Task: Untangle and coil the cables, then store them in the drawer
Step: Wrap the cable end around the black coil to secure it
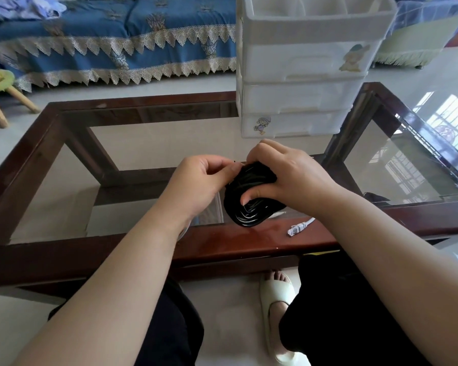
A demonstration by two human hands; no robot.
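Note:
A black cable coil (249,212) of several loops is held just above the near edge of the glass table. My right hand (288,175) grips the coil's top, thumb through the loops. My left hand (204,178) pinches the coil's upper left side, where a short cable end sticks out. A white network cable plug (296,228) lies on the wooden table rim to the right of the coil; the rest of that cable is hidden under my right forearm. The white plastic drawer unit (302,96) stands at the table's far side, its three drawers closed.
The table has a dark wood frame (117,249) around glass panels. A blue-covered sofa (117,35) stands behind it, with a small green stool (0,85) at far left. My knees and a white slipper (275,307) are below the table's near edge.

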